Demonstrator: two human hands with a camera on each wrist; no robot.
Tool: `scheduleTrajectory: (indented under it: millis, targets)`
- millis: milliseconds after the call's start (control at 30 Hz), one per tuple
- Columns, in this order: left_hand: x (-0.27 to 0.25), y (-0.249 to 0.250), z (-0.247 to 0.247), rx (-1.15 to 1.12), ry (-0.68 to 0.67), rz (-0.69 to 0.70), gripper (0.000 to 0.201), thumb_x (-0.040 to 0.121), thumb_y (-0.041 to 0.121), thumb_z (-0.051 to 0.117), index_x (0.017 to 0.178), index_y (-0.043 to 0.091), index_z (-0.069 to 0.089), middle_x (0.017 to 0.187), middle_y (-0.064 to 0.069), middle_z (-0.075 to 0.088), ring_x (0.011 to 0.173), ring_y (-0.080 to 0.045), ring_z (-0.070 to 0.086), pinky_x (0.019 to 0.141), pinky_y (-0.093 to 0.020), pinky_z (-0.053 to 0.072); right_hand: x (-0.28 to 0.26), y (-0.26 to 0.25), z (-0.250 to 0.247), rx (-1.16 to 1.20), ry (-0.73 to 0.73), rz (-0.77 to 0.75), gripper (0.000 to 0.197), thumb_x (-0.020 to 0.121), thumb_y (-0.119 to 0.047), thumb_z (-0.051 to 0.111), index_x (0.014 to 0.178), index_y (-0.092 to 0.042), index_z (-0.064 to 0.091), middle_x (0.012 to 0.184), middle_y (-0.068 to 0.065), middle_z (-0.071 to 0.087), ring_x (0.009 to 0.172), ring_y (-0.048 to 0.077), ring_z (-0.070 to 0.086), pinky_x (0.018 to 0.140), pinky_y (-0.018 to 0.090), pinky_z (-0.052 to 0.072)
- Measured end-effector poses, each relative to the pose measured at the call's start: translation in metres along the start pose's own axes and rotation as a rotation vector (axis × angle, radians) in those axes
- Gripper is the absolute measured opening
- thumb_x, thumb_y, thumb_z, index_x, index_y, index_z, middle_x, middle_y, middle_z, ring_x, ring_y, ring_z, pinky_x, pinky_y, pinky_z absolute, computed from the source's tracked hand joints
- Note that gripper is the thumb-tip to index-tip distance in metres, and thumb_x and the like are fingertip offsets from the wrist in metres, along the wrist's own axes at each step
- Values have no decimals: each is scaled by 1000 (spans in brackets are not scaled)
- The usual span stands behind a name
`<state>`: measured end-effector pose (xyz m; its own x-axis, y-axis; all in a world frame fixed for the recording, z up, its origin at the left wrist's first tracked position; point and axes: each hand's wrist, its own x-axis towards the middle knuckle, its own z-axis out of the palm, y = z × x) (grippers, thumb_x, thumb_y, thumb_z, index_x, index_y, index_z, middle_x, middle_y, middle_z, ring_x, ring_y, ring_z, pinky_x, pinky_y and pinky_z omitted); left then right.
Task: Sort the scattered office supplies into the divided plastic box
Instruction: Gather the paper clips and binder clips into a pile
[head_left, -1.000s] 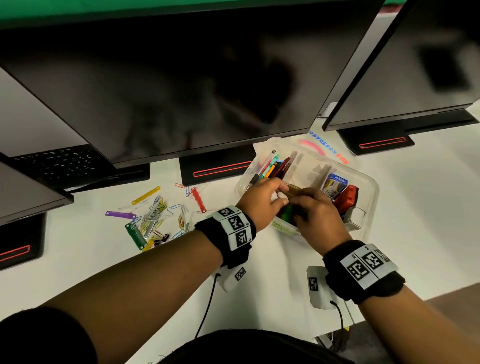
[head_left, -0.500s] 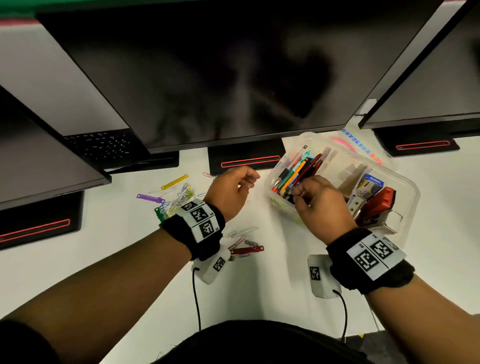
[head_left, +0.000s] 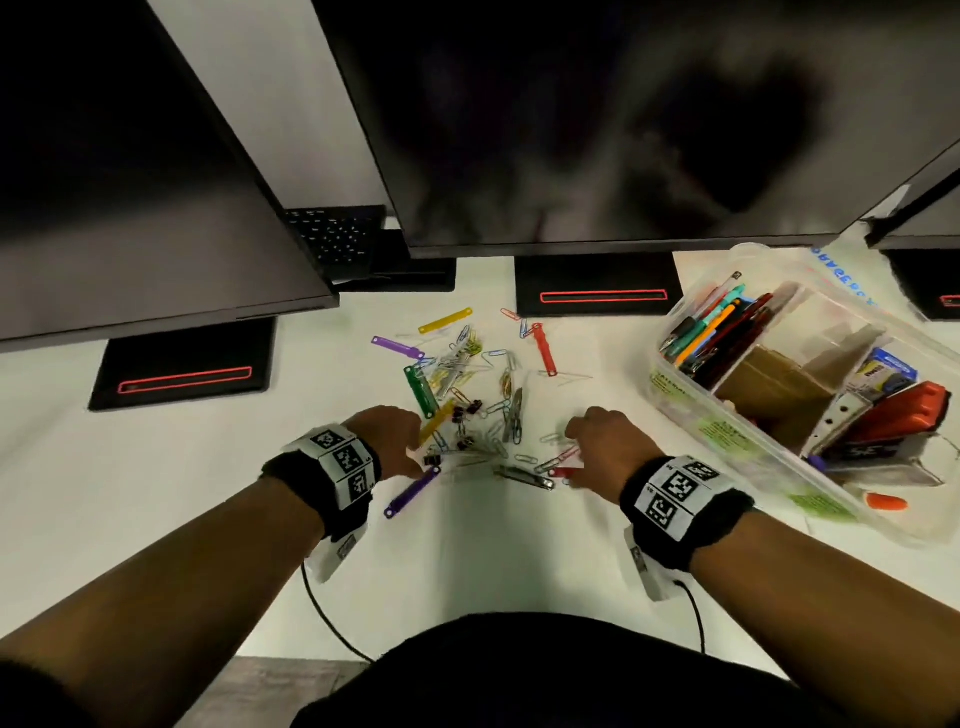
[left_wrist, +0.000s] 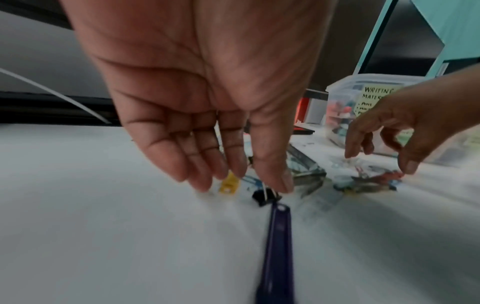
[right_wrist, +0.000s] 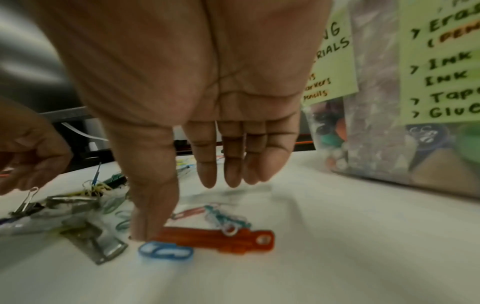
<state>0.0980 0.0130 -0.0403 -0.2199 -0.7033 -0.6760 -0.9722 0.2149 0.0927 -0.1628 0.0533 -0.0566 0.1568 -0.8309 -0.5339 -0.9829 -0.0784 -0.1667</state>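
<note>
Loose paper clips, binder clips and coloured fastener strips lie in a pile (head_left: 467, 395) on the white desk. The clear divided box (head_left: 691, 410) stands to the right and holds pens, a red stapler and packets. My left hand (head_left: 415, 457) hovers at the pile's near left edge. Its straight fingers point down over a small black binder clip (left_wrist: 265, 197) beside a purple strip (left_wrist: 276, 246). My right hand (head_left: 571, 457) is at the pile's near right edge. Its thumb tip touches the desk beside a red strip (right_wrist: 215, 238) and a blue paper clip (right_wrist: 166, 252). Neither hand holds anything.
Dark monitors overhang the back of the desk, with black stands (head_left: 597, 291) behind the pile. A keyboard (head_left: 337, 234) sits at the back left. Green handwritten labels (right_wrist: 441, 61) are stuck on the box wall. Wrist cables trail toward the desk's near edge.
Both hands have left the box and come down to the clip pile, the left one first and the right one in the last half second. The head view has swung left.
</note>
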Motion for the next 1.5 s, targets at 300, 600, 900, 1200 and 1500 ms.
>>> scheduleTrajectory:
  millis: [300,600,900,1200,1500]
  targets:
    - [-5,2,29,47,-57,-47,48,77,37,72,114,11,55,117,-7,63,109,-25,59,88,-32,46,12,-20,7,160,21,6,29,86,-12,57,115,-6,56,117,17,59,106,32,57,85,30,43]
    - [7,26,33,-83,47,55,21,89,21,55,109,16,60,115,-8,63,106,-27,58,85,-30,45,9,-13,0,484,133,-7,12,88,-11,59,97,-10,65,86,0,56,72,16,50,65,19,37]
    - [11,37,26,-273,251,221,17,94,12,46,106,3,53,111,-15,57,101,-29,55,78,-23,35,15,15,-7,560,228,199,17,89,-24,60,81,-11,52,87,11,61,82,27,54,70,28,40]
    - [10,50,22,-377,298,185,18,95,8,38,100,5,55,103,-14,59,97,-27,54,73,-22,32,15,16,-2,356,138,135,44,84,-31,61,125,-20,51,124,7,52,114,28,49,93,29,36]
    - [14,44,31,34,122,279,51,86,40,59,128,16,44,129,-5,42,118,-23,49,95,-35,45,13,-11,8,83,80,-140,58,80,-42,66,130,-19,49,126,4,51,118,24,43,98,31,37]
